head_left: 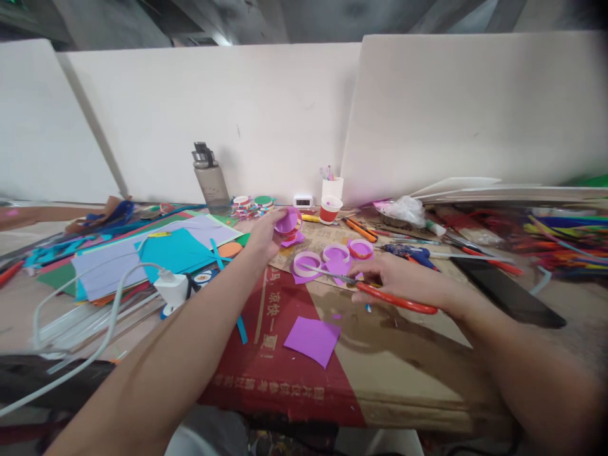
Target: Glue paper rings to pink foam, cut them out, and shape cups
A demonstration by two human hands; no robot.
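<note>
My left hand [266,239] is closed on the edge of a purple paper piece [287,221] with a ring-like rim, just above the cardboard. Under it, another purple paper scrap and part of a red ring show. My right hand [390,278] grips a pair of scissors [396,299] with red handles, its blades pointing left. Close to the blades, a white ring [298,269] stands on purple paper. Beside it lie a second white ring [327,256] and a red-and-white ring [361,255], each on purple paper. Nearer me is a loose purple square [312,341].
Coloured paper sheets [178,250] and a white plug with a cable [171,288] occupy the left. A bottle [212,187], a red paper cup [329,210] and a small clock [303,201] stand behind. A black phone [510,291] and coloured pipe cleaners [570,234] lie right.
</note>
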